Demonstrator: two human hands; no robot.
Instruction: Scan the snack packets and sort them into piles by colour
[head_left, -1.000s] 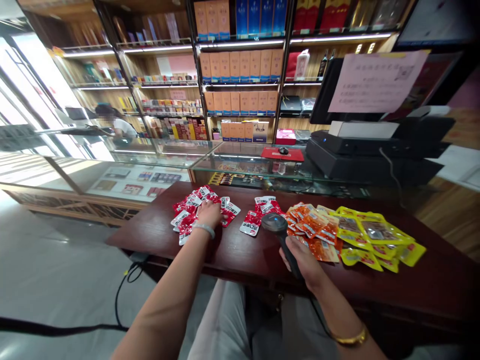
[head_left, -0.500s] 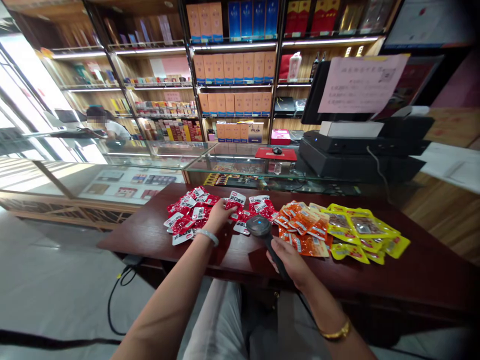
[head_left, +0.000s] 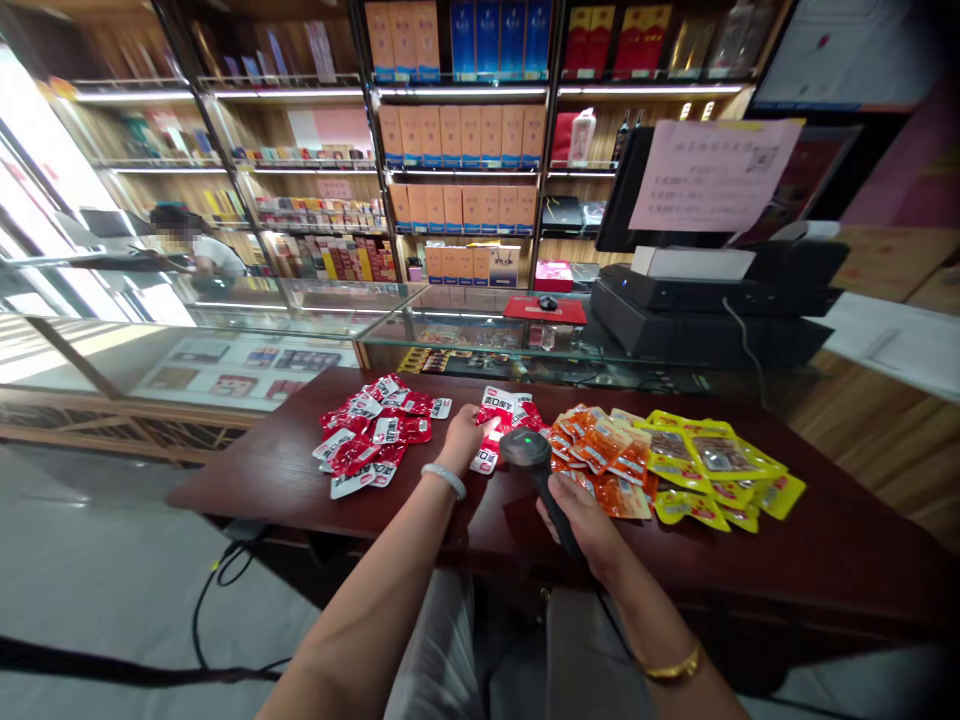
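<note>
My right hand is wrapped round the handle of a black barcode scanner, whose head shows a small green light. My left hand pinches the edge of a red and white snack packet just in front of the scanner, and a bright patch falls on the red foil. More red and white packets lie under and behind it, partly covered. To the left of my left hand a loose pile of red snack packets rests on the dark wooden table.
Orange snack packets and yellow snack packets lie to the right. Behind the table stand a glass counter, a monitor with a paper sheet and stocked shelves. A person is at the far left. The scanner's cable hangs below my right hand.
My left hand has moved right, away from the red pile, bringing a red packet up to the scanner. The scanner's light has turned from blue to green. The view has shifted slightly.
</note>
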